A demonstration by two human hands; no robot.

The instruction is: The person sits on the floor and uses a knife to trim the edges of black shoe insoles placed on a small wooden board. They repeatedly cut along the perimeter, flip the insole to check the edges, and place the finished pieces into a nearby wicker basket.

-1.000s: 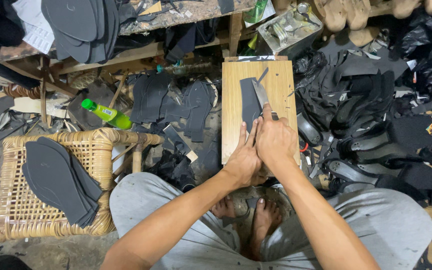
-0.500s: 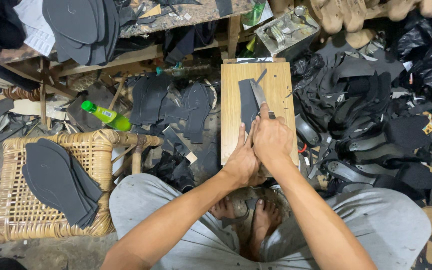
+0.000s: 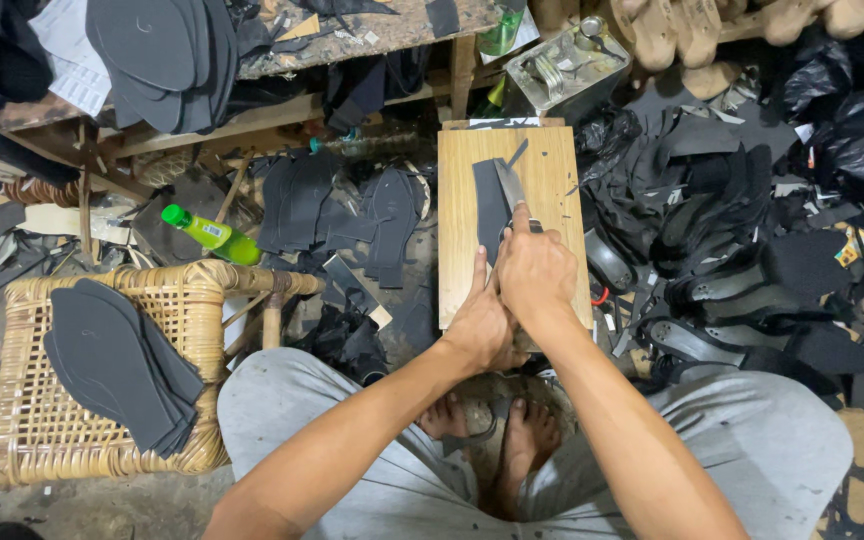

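Fingers: my left fingers (image 3: 479,272) lie pressed together and flat along the near end of the dark sole piece (image 3: 490,205), pinning it down; my right hand (image 3: 537,272) is curled tight around the knife handle, forefinger stretched along the back of the blade.
Dark sole piece: a narrow black strip lying lengthwise on the wooden cutting board (image 3: 552,165), its near end under my left hand (image 3: 482,320).
Knife (image 3: 509,185): blade angled across the right edge of the strip, tip pointing away from me; whether the edge bites the material I cannot tell.
How to cut well: as I judge it, I keep my holding fingers behind and to the side of the blade, press the strip flat so it cannot creep, and lead the edge away from me in one even stroke.
Cutting board: upright plank between my knees, a few thin black offcuts scattered on it.
Wicker stool (image 3: 207,290): to my left, bearing a stack of cut insoles (image 3: 112,365).
Green bottle (image 3: 207,233): lying just beyond the stool.
Scrap heap (image 3: 712,230): black offcuts piled to my right.
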